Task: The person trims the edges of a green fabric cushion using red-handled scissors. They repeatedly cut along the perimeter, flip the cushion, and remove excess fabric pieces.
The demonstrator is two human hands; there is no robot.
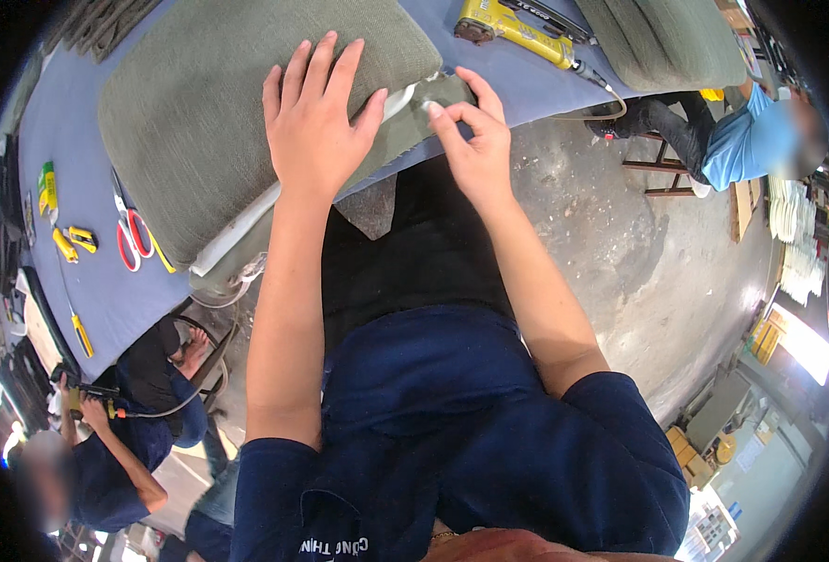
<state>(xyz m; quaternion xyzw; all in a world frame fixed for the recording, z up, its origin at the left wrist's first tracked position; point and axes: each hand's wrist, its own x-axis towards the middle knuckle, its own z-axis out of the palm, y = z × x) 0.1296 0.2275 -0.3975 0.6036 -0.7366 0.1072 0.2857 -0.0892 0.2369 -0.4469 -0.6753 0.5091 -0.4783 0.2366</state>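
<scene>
Touching one green cushion (pixel 208 122) | left fingers (pixel 319 67) apart | right fingers (pixel 481 93): can't tell

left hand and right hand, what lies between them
In the head view, a white strip and grey-green fabric lie between the left hand and right hand, along the cushion's edge.

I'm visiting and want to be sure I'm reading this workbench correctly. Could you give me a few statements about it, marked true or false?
1. The left hand lies spread on a grey-green cushion. True.
2. Red-handled scissors lie on the blue table. True.
3. The right hand holds the scissors. False: it is near the cushion's corner.
4. The yellow tool lies left of that cushion. False: it lies to its right.
</scene>
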